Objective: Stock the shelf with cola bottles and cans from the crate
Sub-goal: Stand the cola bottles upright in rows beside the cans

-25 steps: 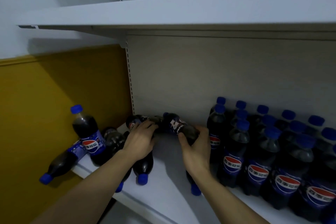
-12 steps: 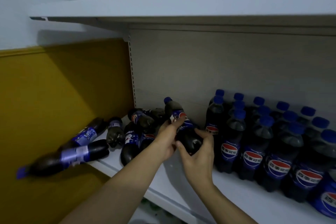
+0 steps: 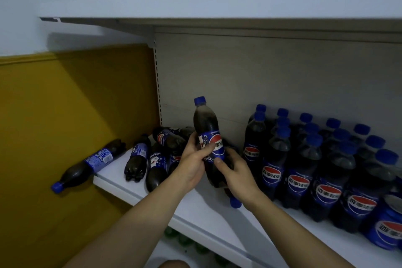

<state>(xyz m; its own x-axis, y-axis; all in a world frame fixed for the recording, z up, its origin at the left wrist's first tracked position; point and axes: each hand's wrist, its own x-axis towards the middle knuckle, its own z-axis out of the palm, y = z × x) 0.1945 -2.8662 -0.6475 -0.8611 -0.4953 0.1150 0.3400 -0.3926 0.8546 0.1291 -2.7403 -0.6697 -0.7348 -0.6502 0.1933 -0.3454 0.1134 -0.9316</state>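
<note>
Partly stocked: upright bottles (image 3: 302,165) fill the right of the shelf (image 3: 195,209); both hands, left hand (image 3: 191,164) and right hand (image 3: 237,175), curl fingers round one bottle (image 3: 210,143) held upright; fallen bottles (image 3: 139,159) at left remain unsorted.

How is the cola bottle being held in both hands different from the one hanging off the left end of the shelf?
The held bottle is nearly upright, cap up; the overhanging bottle lies on its side, cap pointing down and left past the shelf edge.
The held bottle is gripped by the left hand and right hand; nothing holds the overhanging bottle.
The held bottle shows its logo; the overhanging bottle shows small print.
Both have blue caps, blue labels and dark cola.
</note>
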